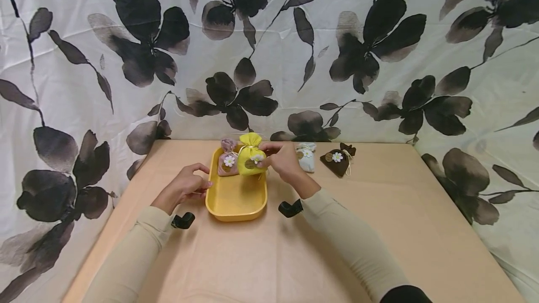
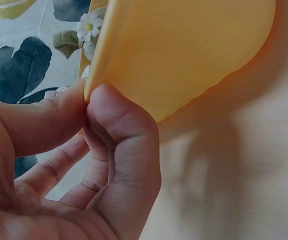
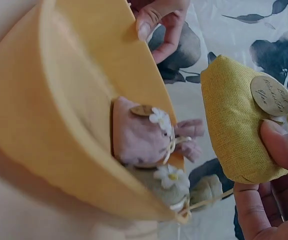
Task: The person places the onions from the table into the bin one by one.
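A yellow tray (image 1: 236, 200) lies on the table, and my left hand (image 1: 187, 185) pinches its left rim between thumb and finger. My right hand (image 1: 281, 160) holds a yellow drawstring pouch (image 3: 234, 120) with a white flower and a round tag, above the tray's far right part. Inside the tray at the far left sits a pink pouch (image 1: 225, 168). Beside it, in the right wrist view, is a grey-green pouch (image 3: 154, 181) with a white flower; in the head view the yellow pouch hides it.
Right of the tray, a pale grey pouch (image 1: 307, 159) lies on the table (image 1: 328, 247), close behind my right hand. A dark brown pouch (image 1: 337, 162) with a white flower lies farther right. A floral cloth (image 1: 294, 50) hangs behind the table's far edge.
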Demonstrator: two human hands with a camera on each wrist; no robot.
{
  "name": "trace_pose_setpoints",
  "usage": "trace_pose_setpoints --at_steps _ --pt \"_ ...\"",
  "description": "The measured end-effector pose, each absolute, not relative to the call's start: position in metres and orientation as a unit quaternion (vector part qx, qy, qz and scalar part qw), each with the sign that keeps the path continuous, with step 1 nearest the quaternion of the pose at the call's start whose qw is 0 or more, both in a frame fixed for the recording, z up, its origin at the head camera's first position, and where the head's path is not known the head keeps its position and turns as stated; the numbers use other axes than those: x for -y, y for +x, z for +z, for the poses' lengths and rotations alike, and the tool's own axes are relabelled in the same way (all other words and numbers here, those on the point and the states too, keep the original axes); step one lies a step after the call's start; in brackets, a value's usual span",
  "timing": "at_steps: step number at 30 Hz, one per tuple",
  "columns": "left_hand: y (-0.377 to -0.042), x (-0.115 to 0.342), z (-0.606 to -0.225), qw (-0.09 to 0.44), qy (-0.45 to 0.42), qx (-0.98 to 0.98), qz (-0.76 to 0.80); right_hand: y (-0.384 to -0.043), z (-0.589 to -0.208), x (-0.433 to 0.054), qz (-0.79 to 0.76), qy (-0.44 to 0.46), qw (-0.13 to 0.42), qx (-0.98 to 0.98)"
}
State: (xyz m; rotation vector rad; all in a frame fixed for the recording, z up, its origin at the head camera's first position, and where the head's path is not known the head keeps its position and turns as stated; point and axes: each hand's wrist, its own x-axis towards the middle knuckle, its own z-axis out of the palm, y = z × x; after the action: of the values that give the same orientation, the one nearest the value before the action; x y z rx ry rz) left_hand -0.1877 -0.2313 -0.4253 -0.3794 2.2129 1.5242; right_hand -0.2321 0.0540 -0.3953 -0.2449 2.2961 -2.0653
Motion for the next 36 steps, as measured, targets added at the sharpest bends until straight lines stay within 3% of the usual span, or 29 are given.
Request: trace_pose_setpoints --at_steps 36 --pt "-0.188 0.236 -0.427 0.212 -0.138 -0.785 0.565 -0.243 -0.404 0.020 -0.644 -0.027 0.046 -0.763"
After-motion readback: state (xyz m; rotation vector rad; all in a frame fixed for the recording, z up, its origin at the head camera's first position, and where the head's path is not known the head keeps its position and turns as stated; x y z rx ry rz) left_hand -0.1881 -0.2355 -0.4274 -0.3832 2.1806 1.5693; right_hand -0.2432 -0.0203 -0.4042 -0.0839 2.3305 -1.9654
